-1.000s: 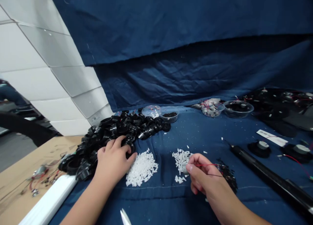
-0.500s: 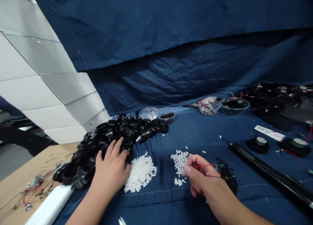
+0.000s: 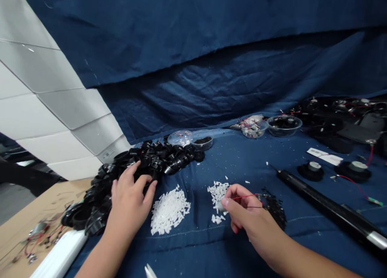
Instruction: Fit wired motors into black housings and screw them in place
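My left hand (image 3: 130,196) rests over the near side of a pile of black round plastic housings (image 3: 157,157). Its fingers are spread and slightly bent, and no part shows gripped between them. In my right hand (image 3: 246,210) a small silver motor (image 3: 221,205) is pinched between thumb and fingers; a red wire and a dark wire trail from it to the right. Behind the motor lies a small heap of white plastic pieces (image 3: 217,192). A larger heap of white plastic pieces (image 3: 170,211) sits between my hands. Small black bits (image 3: 276,213) lie partly hidden beyond my right hand.
A long black electric screwdriver (image 3: 317,201) lies at right, near two black discs with white centres (image 3: 314,166). Clear bowls (image 3: 284,126) stand along the back. White boxes (image 3: 60,108) are stacked at left. Tweezer-like tips (image 3: 149,270) show at the front edge.
My left hand's fingers have bent and its thumb has lifted away from the white heap. My right hand still holds the motor. The whole view has shifted slightly.
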Demonstrator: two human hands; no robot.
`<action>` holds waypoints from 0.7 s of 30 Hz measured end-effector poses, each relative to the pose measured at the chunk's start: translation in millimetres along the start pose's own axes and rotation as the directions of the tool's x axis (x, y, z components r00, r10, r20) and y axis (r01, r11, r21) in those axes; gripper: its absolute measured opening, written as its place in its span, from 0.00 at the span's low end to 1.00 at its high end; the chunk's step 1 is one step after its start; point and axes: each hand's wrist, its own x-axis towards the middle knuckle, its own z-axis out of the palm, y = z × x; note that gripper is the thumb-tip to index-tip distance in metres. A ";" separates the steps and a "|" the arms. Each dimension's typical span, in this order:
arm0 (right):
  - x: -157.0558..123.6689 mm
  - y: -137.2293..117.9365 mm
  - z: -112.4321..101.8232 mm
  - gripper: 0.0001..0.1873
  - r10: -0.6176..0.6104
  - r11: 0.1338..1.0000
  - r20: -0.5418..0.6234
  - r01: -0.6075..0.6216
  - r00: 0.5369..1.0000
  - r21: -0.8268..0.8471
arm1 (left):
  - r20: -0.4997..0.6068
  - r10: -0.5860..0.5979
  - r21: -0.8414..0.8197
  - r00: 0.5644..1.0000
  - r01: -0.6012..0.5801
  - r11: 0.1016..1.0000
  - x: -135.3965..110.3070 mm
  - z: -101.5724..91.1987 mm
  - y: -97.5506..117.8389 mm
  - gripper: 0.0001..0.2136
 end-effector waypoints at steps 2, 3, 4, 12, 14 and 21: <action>-0.3 -4.9 0.9 0.25 -0.004 1.000 0.003 0.004 1.000 0.006 | -0.057 -0.037 -0.218 0.998 0.024 0.976 1.0 -5.6 17.2 0.12; -1.0 -6.8 0.8 0.25 -0.016 1.000 0.007 0.016 1.000 0.002 | -0.054 -0.069 -0.335 0.996 0.047 0.941 0.9 -7.6 27.4 0.13; -2.1 -8.1 0.3 0.24 -0.048 0.999 0.015 0.048 0.999 -0.005 | -0.021 -0.105 -0.449 0.994 0.084 0.890 0.5 -8.5 38.6 0.14; -9.7 -2.7 -2.9 0.15 -0.361 0.925 0.047 0.364 0.932 -0.112 | 0.353 -0.194 -0.832 0.915 0.402 0.382 -14.5 22.9 122.3 0.22; -9.9 -3.5 -2.9 0.13 -0.460 0.865 0.066 0.463 0.886 -0.192 | 0.451 -0.212 -0.833 0.867 0.494 0.249 -24.1 31.0 128.3 0.25; -8.9 -3.6 -2.3 0.13 -0.633 0.700 0.164 0.650 0.757 -0.295 | 0.663 -0.200 -0.744 0.722 0.664 -0.068 -49.2 40.5 125.0 0.17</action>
